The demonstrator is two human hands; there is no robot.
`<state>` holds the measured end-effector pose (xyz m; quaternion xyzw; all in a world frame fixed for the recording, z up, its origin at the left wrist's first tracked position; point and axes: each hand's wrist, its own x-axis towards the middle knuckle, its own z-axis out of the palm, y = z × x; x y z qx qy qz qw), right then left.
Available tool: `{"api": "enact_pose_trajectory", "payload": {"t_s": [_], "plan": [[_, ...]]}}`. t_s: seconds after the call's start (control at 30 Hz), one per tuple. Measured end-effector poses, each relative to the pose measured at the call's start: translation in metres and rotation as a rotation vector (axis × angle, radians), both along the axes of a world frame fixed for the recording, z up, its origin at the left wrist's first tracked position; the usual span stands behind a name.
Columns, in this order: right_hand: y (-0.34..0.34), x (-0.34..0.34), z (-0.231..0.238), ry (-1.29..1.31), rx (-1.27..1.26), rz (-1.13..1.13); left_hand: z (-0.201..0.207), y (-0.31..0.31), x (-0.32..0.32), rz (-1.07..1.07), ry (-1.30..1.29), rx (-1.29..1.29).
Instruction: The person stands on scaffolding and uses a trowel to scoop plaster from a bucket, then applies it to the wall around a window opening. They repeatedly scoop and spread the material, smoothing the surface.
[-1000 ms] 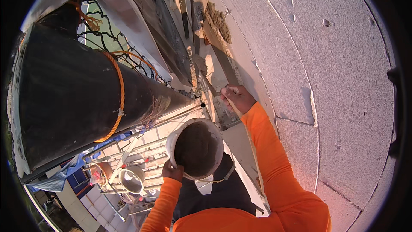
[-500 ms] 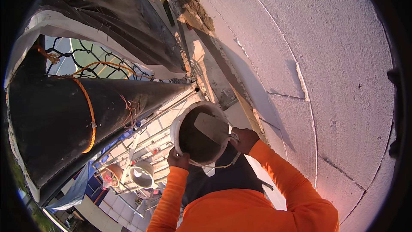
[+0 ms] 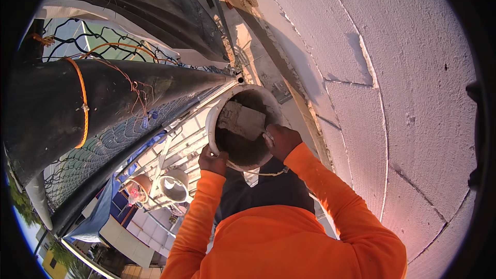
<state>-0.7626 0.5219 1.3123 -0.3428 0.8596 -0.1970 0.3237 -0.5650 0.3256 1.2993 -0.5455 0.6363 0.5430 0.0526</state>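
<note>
A pale round bucket [image 3: 212, 119] tilts in front of my orange-sleeved torso, its inside dark with grey mortar smeared on the walls. My left hand [image 3: 213, 161] is closed on the bucket's near-left rim. At the right side of the mouth, my right hand [image 3: 283, 142] wraps round the handle of a trowel. The flat, squarish trowel blade [image 3: 250, 124] reaches into the bucket, with a grey lump of mortar [image 3: 227, 113] beside its left part. How deep the mortar lies is hard to make out. The bucket's wire handle [image 3: 266, 174] hangs below the near rim.
A white block wall [image 3: 423, 88] with rough joints rises close on my right. To the left runs a thick dark covered rail [image 3: 170, 80] tied with orange rope [image 3: 82, 103], above chain-link mesh [image 3: 98, 139]. Lower down stand another bucket [image 3: 174, 185] and a reddish container [image 3: 137, 191] by slatted boards.
My right hand has shifted up and left, and the trowel blade sits lower inside the bucket. The bucket appears higher in view; the surroundings have shifted with my head.
</note>
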Motion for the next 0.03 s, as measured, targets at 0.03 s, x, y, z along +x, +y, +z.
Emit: {"api": "enact_pose_trajectory", "payload": {"t_s": [0.03], "plan": [[-0.0034, -0.0050, -0.0001, -0.006, 0.018, 0.011, -0.0038, -0.0035, -0.0011, -0.052, -0.035, -0.059]]}}
